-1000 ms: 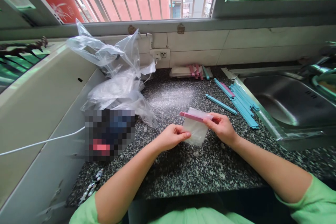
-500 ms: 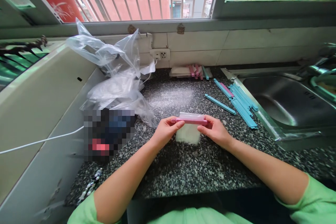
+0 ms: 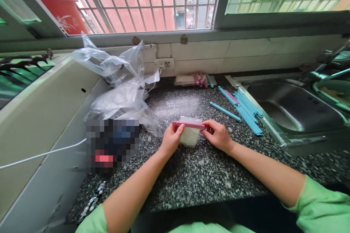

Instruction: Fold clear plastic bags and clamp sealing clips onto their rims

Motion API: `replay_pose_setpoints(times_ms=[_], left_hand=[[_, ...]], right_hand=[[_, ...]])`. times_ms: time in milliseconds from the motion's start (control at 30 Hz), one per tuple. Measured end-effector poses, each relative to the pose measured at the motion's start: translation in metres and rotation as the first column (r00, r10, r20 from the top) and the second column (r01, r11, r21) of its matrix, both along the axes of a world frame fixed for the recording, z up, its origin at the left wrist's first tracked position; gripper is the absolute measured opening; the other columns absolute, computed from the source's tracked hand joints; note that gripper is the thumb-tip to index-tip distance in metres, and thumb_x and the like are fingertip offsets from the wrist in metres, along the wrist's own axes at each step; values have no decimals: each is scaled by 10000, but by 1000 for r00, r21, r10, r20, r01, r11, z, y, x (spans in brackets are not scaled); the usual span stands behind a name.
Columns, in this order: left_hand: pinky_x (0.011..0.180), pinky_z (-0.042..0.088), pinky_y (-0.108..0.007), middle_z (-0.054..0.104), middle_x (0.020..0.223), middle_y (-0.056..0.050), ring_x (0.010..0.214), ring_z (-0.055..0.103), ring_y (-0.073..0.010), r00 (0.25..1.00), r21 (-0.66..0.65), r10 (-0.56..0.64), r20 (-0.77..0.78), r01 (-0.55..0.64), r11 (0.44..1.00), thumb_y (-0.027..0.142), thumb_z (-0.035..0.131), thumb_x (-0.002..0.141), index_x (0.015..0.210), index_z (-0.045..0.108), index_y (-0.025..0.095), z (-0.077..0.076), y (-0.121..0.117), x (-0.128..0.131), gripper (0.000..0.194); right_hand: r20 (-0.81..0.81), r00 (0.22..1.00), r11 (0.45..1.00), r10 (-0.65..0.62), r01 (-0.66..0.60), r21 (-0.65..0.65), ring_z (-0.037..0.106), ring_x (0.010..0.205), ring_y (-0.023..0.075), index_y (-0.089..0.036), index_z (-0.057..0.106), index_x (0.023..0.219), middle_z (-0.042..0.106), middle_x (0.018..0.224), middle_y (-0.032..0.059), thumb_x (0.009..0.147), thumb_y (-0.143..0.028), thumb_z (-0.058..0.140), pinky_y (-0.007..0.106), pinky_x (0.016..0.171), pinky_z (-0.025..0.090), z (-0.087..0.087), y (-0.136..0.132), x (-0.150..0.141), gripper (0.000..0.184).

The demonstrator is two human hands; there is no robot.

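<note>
A pink bag clip (image 3: 191,125) lies across the top of a small clear plastic bag (image 3: 189,137) with pale contents. My left hand (image 3: 171,139) pinches the clip's left end, thumb in front. At the clip's right end, my right hand (image 3: 218,135) grips it between thumb and fingers. The bag hangs below the clip, just above or against the speckled counter (image 3: 207,178); I cannot tell which. To the right lie a single blue bag clip (image 3: 225,111) and a pile of blue clips (image 3: 247,111) with a pink one among them.
Crumpled clear plastic bags (image 3: 120,94) stand at the left, behind a blurred-out dark object (image 3: 113,145) with a white cable. White powder (image 3: 177,105) dusts the counter. Clipped bags (image 3: 186,80) lie by the wall. A steel sink (image 3: 295,107) is at the right.
My left hand has moved from the bag's lower part up to the clip's left end. Clip and bag have levelled out and shifted left. The camera view has tilted up slightly.
</note>
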State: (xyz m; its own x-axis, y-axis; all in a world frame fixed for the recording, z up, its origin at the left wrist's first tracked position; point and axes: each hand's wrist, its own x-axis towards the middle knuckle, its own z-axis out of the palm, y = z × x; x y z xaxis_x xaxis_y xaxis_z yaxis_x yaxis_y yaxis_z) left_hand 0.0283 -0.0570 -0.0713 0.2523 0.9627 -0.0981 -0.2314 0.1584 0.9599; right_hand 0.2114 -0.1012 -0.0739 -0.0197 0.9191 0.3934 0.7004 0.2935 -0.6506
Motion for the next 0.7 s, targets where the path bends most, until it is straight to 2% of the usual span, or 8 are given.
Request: replay_pose_setpoints(times_ms=[133, 267, 367, 467, 567, 700], left_hand=[[629, 408, -222, 565, 665, 15, 631, 504, -112, 995, 88, 46, -83, -39, 995, 470, 650, 638, 737, 534, 143, -8, 5, 4, 360], [636, 418, -220, 572, 661, 8, 645, 518, -120, 972, 206, 112, -207, -69, 976, 432, 623, 670, 724, 555, 137, -13, 24, 12, 307], [632, 447, -241, 601, 655, -2, 648, 557, -143, 956, 210, 134, -261, -79, 974, 398, 661, 637, 749, 579, 134, -13, 47, 23, 299], [611, 469, -260, 615, 652, -9, 627, 582, -158, 943, 216, 176, -283, -116, 969, 336, 690, 616, 796, 587, 132, -11, 72, 39, 291], [641, 484, -278, 636, 737, -27, 669, 604, -167, 910, 235, 279, -307, -212, 949, 264, 666, 649, 924, 566, 137, -10, 96, 56, 319], [729, 481, -299, 639, 893, -77, 790, 619, -186, 832, 278, 440, -338, -358, 891, 200, 594, 714, 1148, 457, 131, -8, 126, 76, 460]], right_hand=[[264, 964, 995, 20, -45, 91, 597, 732, 178, -179, 633, 823, 661, 794, 70, 816, -278, 526, 277, 670, 426, -3, 0, -2, 146], [470, 883, 993, 12, -66, 99, 599, 737, 179, -159, 649, 815, 666, 806, 84, 858, -344, 473, 271, 665, 397, -4, 8, 0, 260], [550, 832, 997, -73, 54, 50, 601, 736, 169, -154, 650, 813, 667, 798, 73, 868, -343, 453, 259, 642, 371, -1, 27, 4, 278], [598, 784, 979, -166, 202, 7, 613, 768, 173, -151, 650, 836, 672, 826, 74, 870, -354, 450, 255, 626, 353, 4, 53, 7, 286], [606, 765, 964, -216, 266, 8, 622, 796, 188, -142, 646, 870, 674, 853, 93, 876, -359, 441, 258, 615, 344, 7, 81, 6, 298], [600, 739, 927, -306, 376, 10, 634, 801, 212, -119, 626, 918, 673, 879, 127, 892, -365, 401, 263, 604, 347, 8, 118, 5, 335]])
